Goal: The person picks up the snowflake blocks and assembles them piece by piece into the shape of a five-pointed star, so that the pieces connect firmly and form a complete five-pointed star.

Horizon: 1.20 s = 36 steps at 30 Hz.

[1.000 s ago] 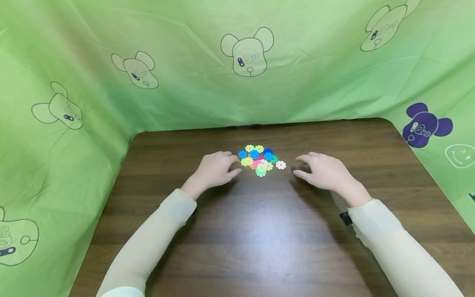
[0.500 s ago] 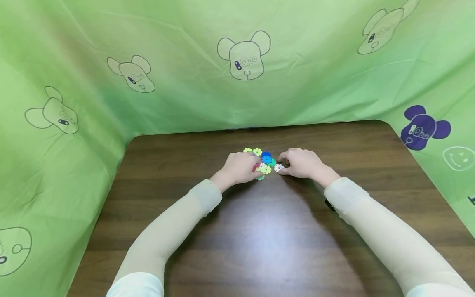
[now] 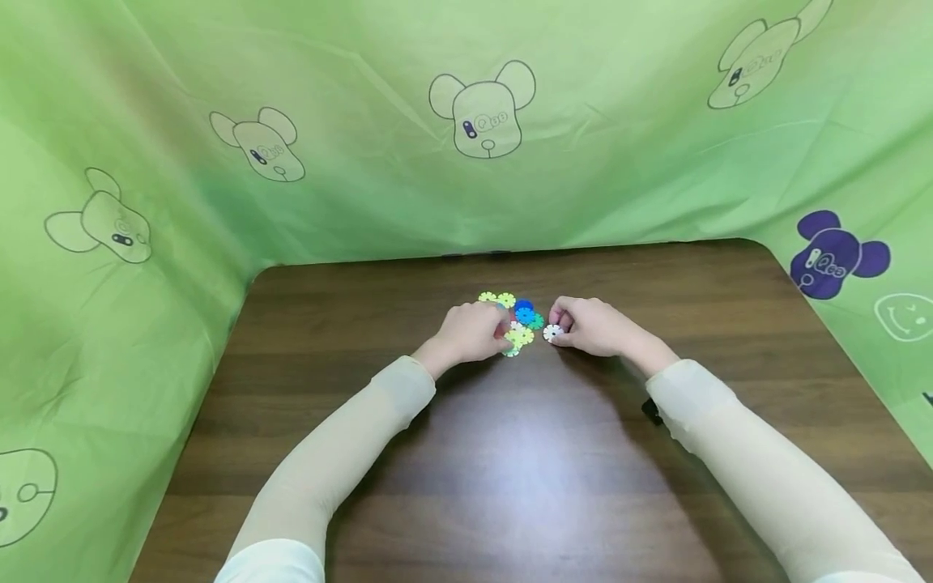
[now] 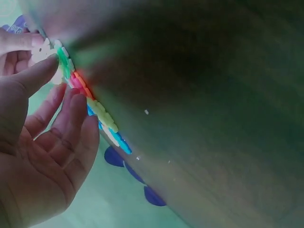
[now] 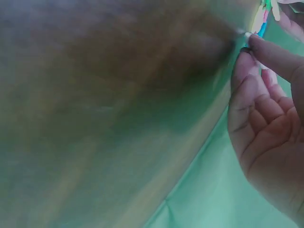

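Observation:
A cluster of notched plastic snowflake discs, one of them blue [image 3: 525,316], lies on the brown wood-grain table [image 3: 437,453]. My left hand [image 3: 475,330] reaches over the cluster's left part and hides several discs. Its thumb tip is right at a yellow disc [image 3: 521,336] and a green disc [image 4: 64,57], with the loosely bent fingers apart from the thumb. Just right of the cluster, my right hand [image 3: 594,325] pinches a white snowflake disc [image 3: 551,333] by its edge, between thumb and bent index finger. The right wrist view shows only a sliver of the white disc [image 5: 248,35].
Two yellow discs [image 3: 496,299] lie at the cluster's far side, and a dark green disc [image 3: 537,321] at its right. A green cloth [image 3: 379,162] printed with bear heads hangs behind the table and along both sides.
Both hands have come inward from beside the cluster. The left now covers its left part; the right has closed its thumb and finger on the white disc.

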### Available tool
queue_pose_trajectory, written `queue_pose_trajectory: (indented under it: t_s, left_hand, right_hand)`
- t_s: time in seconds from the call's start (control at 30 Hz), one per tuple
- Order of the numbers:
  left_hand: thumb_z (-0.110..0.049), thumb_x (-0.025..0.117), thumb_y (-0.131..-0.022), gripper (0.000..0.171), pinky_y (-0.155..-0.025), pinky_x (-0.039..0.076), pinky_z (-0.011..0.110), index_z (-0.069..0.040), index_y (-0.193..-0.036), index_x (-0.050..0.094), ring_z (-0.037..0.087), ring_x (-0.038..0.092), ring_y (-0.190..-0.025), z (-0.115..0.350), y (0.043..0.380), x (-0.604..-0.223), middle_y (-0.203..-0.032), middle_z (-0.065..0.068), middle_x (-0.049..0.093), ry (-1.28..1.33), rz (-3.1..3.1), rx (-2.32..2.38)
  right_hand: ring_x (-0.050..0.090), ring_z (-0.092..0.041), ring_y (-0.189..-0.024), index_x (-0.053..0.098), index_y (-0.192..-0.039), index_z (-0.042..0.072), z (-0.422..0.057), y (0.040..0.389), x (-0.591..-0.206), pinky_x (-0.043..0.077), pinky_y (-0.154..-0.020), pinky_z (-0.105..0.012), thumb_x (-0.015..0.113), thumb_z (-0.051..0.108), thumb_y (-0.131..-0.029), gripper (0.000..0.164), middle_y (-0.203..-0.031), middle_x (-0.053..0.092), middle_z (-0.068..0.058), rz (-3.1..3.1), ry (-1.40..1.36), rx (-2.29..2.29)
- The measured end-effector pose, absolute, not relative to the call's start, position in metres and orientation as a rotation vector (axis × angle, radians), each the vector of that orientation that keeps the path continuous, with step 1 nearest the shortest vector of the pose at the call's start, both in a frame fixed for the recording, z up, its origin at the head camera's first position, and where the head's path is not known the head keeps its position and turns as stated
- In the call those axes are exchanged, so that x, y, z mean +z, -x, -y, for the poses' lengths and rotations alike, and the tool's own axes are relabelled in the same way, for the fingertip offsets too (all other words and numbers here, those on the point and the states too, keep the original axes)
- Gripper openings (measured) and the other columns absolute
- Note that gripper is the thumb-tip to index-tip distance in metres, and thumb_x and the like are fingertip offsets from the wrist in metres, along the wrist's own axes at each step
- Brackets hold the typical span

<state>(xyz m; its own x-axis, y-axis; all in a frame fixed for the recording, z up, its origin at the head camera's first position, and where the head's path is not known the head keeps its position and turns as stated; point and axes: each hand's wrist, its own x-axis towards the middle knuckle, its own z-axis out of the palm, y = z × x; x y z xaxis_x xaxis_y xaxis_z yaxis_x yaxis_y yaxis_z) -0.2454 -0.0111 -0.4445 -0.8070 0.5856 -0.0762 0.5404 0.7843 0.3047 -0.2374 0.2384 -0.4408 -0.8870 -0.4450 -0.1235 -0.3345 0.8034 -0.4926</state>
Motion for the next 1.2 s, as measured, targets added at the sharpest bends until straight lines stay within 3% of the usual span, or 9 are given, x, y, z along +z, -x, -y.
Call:
queue_pose_trajectory:
  t_s: [0.23,0.33,0.53,0.67,0.9,1.2]
  left_hand:
    - [-0.029,0.077,-0.095,0.017,-0.073,0.05,0.029,-0.014,-0.091,0.069,0.011,0.064,-0.074,0.024,0.245,-0.439,-0.086,-0.005,0.07,-0.768,-2.586,1.001]
    - [-0.024,0.078,-0.094,0.016,-0.07,0.053,0.029,-0.011,-0.092,0.07,0.014,0.066,-0.075,0.03,0.24,-0.432,-0.087,-0.001,0.071,-0.704,-2.469,1.227]
    - [-0.015,0.077,-0.094,0.02,-0.073,0.061,0.037,-0.001,-0.108,0.075,0.039,0.071,-0.088,0.035,0.226,-0.418,-0.091,0.005,0.076,-0.548,-2.203,1.535]
    - [-0.013,0.074,-0.097,0.02,-0.077,0.062,0.039,0.002,-0.109,0.075,0.045,0.07,-0.092,0.031,0.219,-0.413,-0.093,0.011,0.076,-0.461,-2.119,1.62]
    - [-0.012,0.07,-0.099,0.016,-0.071,0.061,0.032,0.003,-0.102,0.075,0.028,0.069,-0.078,0.026,0.211,-0.411,-0.086,0.015,0.075,-0.429,-2.112,1.64]
    - [-0.009,0.07,-0.099,0.016,-0.073,0.062,0.033,0.006,-0.101,0.074,0.051,0.067,-0.096,0.024,0.206,-0.412,-0.085,0.016,0.075,-0.424,-2.05,1.634]
  right_hand:
    - [0.065,-0.012,-0.08,0.078,-0.101,0.014,-0.244,0.221,-0.436,0.054,-0.076,-0.038,0.076,0.024,-0.097,0.012,-0.085,0.071,0.007,-2.803,0.654,-0.856]
    - [0.065,-0.012,-0.078,0.077,-0.1,0.018,-0.242,0.212,-0.428,0.052,-0.074,-0.038,0.072,0.032,-0.1,0.015,-0.086,0.072,0.006,-2.825,0.682,-0.888]
    - [0.063,-0.008,-0.073,0.076,-0.102,0.019,-0.234,0.193,-0.414,0.053,-0.07,-0.034,0.074,0.031,-0.099,0.013,-0.086,0.074,0.003,-2.883,0.786,-0.948]
    - [0.059,-0.005,-0.066,0.079,-0.099,0.018,-0.227,0.183,-0.41,0.052,-0.064,-0.028,0.078,0.022,-0.096,0.005,-0.081,0.071,0.009,-2.957,0.927,-0.996]
    - [0.055,-0.002,-0.063,0.081,-0.097,0.014,-0.222,0.176,-0.411,0.049,-0.06,-0.025,0.081,0.016,-0.091,0.006,-0.083,0.072,0.012,-3.052,1.12,-1.029]
    - [0.053,-0.002,-0.063,0.081,-0.094,0.01,-0.219,0.173,-0.415,0.046,-0.06,-0.024,0.08,0.011,-0.091,0.003,-0.084,0.072,0.01,-3.044,1.276,-1.059]
